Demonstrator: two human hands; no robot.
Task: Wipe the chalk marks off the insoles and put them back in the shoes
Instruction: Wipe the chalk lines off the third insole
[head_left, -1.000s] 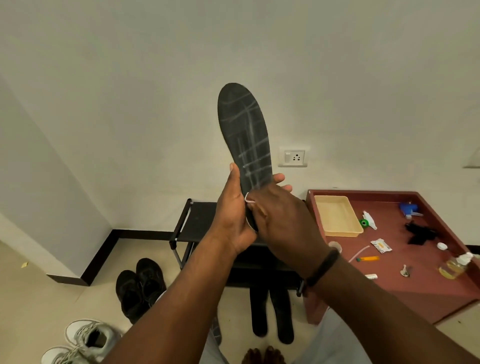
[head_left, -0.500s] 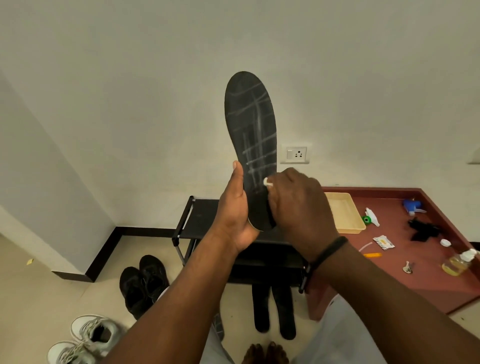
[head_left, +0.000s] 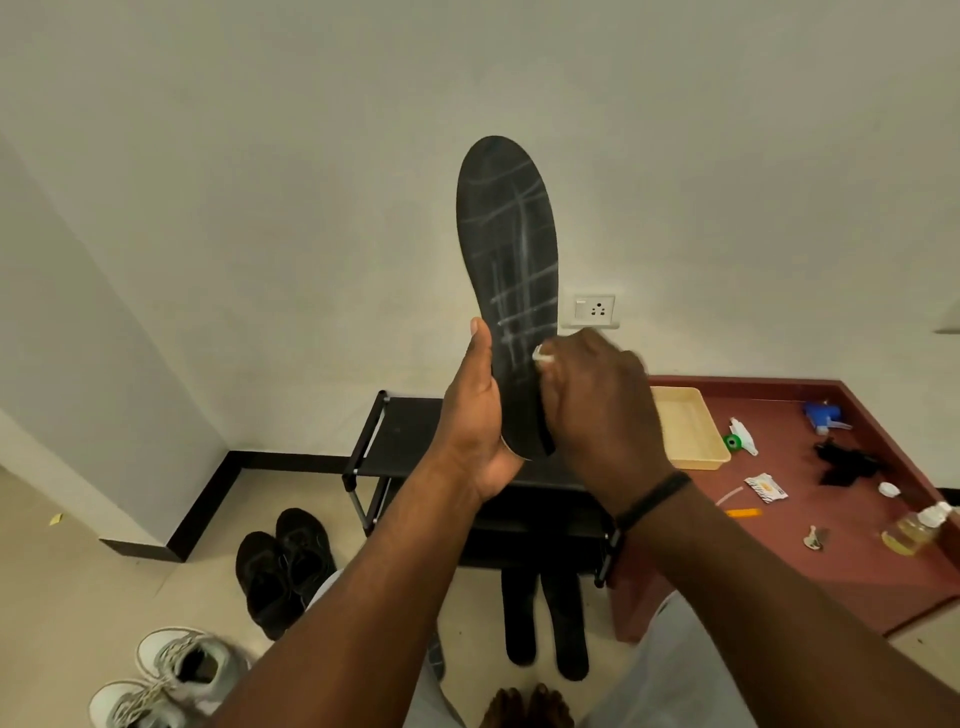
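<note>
I have the black insole (head_left: 506, 270) held upright in front of the wall, toe end up, its face crossed with pale chalk marks (head_left: 519, 280). My left hand (head_left: 475, 431) grips its heel end, thumb running up the left edge. My right hand (head_left: 597, 405) is curled at the insole's right edge, pinching a small white scrap (head_left: 540, 355) against the marked face; it looks like a wipe, though blur keeps me from being sure. Down on the floor, two more black insoles (head_left: 543, 623) lie side by side in front of the black shoe rack (head_left: 400, 436). A pair of black shoes (head_left: 283, 566) sits left of the rack, white sneakers (head_left: 171, 675) at the lower left corner.
</note>
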